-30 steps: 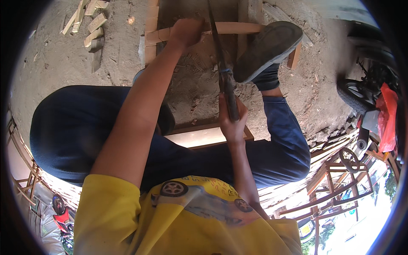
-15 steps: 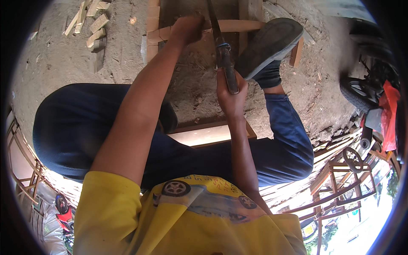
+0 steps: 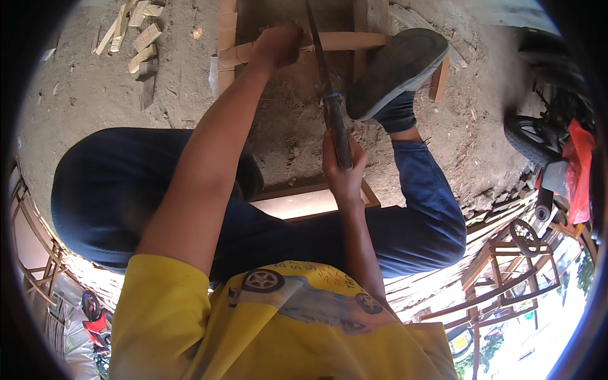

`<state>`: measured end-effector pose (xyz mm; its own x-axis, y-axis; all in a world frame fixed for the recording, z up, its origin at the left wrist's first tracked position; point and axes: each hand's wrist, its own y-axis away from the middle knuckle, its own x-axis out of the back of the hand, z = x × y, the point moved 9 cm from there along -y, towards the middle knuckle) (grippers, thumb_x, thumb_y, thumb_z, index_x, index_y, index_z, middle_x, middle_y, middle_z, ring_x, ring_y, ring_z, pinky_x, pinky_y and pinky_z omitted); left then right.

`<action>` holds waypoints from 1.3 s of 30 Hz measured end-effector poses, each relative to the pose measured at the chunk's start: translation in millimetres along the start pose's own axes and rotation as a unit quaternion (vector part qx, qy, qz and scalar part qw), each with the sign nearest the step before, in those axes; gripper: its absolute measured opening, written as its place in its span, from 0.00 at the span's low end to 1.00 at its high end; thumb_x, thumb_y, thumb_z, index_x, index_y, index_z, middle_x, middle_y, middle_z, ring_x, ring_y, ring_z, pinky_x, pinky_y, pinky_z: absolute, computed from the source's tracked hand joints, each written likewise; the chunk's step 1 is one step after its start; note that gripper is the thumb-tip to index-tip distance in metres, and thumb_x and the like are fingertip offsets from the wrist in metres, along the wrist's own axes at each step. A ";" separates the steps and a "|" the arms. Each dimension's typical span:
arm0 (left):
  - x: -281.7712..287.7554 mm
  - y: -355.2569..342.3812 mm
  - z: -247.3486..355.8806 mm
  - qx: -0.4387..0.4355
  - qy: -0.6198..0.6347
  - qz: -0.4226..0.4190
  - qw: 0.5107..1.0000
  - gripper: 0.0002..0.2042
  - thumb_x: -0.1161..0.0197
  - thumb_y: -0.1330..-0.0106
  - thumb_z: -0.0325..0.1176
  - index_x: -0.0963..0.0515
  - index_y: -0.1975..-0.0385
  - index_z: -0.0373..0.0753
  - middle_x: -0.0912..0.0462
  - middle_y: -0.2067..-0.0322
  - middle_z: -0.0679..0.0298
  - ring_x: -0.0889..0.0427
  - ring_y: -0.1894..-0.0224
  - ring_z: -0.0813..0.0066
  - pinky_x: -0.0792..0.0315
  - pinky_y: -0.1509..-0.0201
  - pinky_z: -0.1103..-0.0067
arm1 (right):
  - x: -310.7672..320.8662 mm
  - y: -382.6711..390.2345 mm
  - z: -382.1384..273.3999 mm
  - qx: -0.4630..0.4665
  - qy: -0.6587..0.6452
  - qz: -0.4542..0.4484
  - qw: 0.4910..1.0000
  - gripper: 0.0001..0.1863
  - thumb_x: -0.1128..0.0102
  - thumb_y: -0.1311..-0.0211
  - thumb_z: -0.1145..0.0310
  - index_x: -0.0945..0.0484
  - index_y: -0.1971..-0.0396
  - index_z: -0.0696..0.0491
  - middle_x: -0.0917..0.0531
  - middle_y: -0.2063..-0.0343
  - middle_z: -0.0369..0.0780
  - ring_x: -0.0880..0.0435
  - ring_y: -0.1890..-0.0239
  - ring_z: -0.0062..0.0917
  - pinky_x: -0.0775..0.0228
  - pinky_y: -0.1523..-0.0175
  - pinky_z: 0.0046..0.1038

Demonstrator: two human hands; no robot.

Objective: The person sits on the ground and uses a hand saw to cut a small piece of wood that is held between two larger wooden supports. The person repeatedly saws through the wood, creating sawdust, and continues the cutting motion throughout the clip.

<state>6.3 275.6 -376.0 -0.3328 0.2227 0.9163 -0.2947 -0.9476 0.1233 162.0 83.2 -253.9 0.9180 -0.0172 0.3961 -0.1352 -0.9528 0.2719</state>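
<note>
My right hand (image 3: 344, 170) is closed round the dark handle of a handsaw (image 3: 334, 109). Its narrow blade, seen nearly edge-on, points away from me and crosses a wooden strip (image 3: 358, 41). At the left of the blade my left hand (image 3: 278, 47) is closed on that strip, with its fingers partly hidden. My shoe (image 3: 400, 71) rests against the strip's right end. The strip lies across wooden beams (image 3: 227, 79) on the ground. Whether the blade has cut into the wood cannot be made out.
Short wood offcuts (image 3: 147, 37) lie on the dirt floor at the far left. Close to my legs is a wooden frame (image 3: 304, 204). A wheel (image 3: 532, 139) and a red plastic bag (image 3: 577, 171) are at the right, with a wooden frame structure (image 3: 506, 272) nearer.
My right hand has drawn the saw back toward my body. My left hand stays on the strip, and my shoe has barely shifted.
</note>
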 end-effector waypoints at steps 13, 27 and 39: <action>3.0 -3.8 4.0 -0.014 -0.014 -0.004 1.000 0.15 0.33 0.48 0.37 0.22 0.63 0.37 0.16 0.68 0.51 0.16 0.63 0.53 0.22 0.59 0.63 | 23.7 44.8 -28.9 -0.021 0.033 0.001 0.999 0.08 0.42 0.37 0.75 0.25 0.76 0.60 0.29 0.85 0.33 0.34 0.81 0.10 0.44 0.78 0.22; 2.0 -0.5 10.6 -0.029 -0.022 0.002 0.999 0.15 0.31 0.50 0.37 0.22 0.65 0.37 0.16 0.68 0.52 0.16 0.63 0.54 0.21 0.60 0.64 | 40.5 67.8 -62.0 0.009 0.094 0.006 0.996 0.08 0.41 0.37 0.74 0.26 0.75 0.60 0.29 0.86 0.34 0.36 0.82 0.10 0.44 0.78 0.22; 4.9 2.5 13.1 -0.034 -0.024 0.028 0.999 0.13 0.36 0.47 0.37 0.21 0.66 0.36 0.16 0.71 0.52 0.15 0.66 0.53 0.22 0.61 0.63 | 37.9 62.0 -77.0 -0.013 0.093 0.010 0.996 0.08 0.41 0.36 0.74 0.26 0.75 0.60 0.29 0.86 0.32 0.37 0.81 0.09 0.45 0.79 0.22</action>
<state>15.6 271.3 -366.2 -0.3078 0.1578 0.9383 -0.3382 -0.9399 0.0472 159.7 46.8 -154.5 0.8307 0.0217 0.5562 -0.1649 -0.9448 0.2831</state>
